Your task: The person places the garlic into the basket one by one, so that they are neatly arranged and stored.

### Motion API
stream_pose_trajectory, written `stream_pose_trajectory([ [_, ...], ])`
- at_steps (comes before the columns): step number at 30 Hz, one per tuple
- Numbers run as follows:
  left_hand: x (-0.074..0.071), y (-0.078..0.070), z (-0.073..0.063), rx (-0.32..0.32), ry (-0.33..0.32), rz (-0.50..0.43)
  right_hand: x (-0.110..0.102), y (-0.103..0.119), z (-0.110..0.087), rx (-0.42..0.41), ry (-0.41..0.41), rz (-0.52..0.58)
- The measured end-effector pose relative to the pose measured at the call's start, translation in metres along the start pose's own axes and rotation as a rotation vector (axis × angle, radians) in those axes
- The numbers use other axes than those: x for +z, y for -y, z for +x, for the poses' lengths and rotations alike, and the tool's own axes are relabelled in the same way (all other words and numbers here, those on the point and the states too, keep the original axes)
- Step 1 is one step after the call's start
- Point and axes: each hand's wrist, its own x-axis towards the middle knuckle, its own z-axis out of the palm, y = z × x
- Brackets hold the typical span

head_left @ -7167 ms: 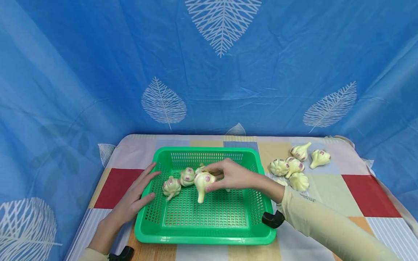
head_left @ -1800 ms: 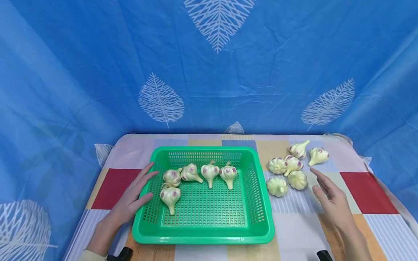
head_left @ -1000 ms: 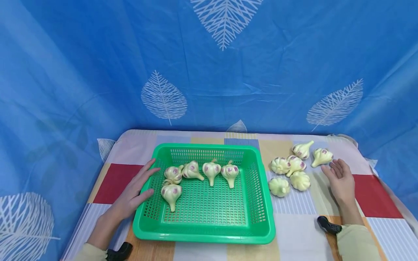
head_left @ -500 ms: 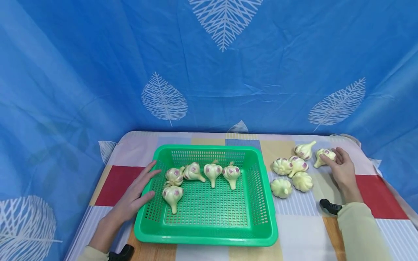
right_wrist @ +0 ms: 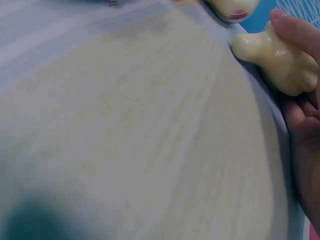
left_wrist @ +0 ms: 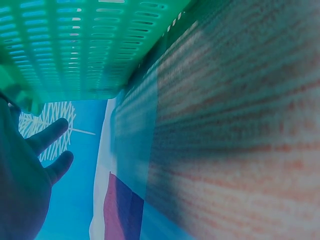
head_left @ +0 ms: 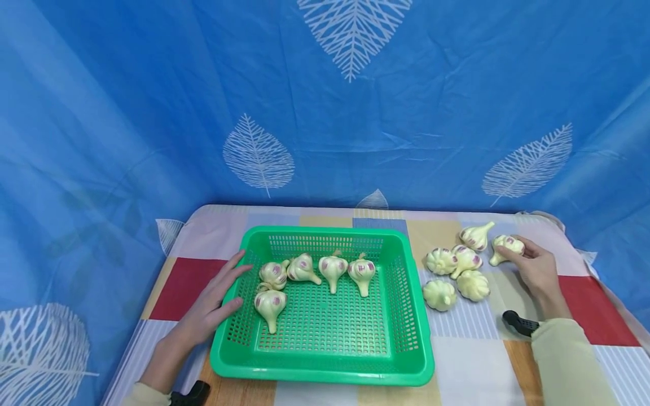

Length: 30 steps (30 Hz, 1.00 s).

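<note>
At the right of the table my right hand [head_left: 539, 275] holds a garlic bulb [head_left: 509, 246] between thumb and fingers. In the right wrist view the same garlic bulb [right_wrist: 286, 66] has its stem pointing left, with the thumb on top. My left hand [head_left: 207, 309] lies at the left rim of a green basket [head_left: 325, 376], its fingers extended. The left wrist view shows that left hand [left_wrist: 22, 175] with fingers spread, close to the basket's perforated wall [left_wrist: 90, 55]. Several garlic bulbs [head_left: 332, 269] lie inside the basket, along its back and left.
Several loose garlic bulbs [head_left: 466, 260] lie in a group between the basket and my right hand. A patchwork cloth [head_left: 467, 366] covers the table. Blue curtain [head_left: 421, 101] with white leaf prints hangs behind and at both sides.
Earlier my right hand held a garlic bulb over the basket; that hand then moved right, empty, and has now taken hold of the rightmost loose bulb. My left hand has stayed at the rim.
</note>
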Motion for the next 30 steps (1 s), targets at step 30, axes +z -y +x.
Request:
stream_pose_trajectory([
  [30, 0.0, -0.001, 0.001, 0.012, -0.008, 0.003, -0.031, 0.045, -0.035, -0.066, 0.014, 0.001],
])
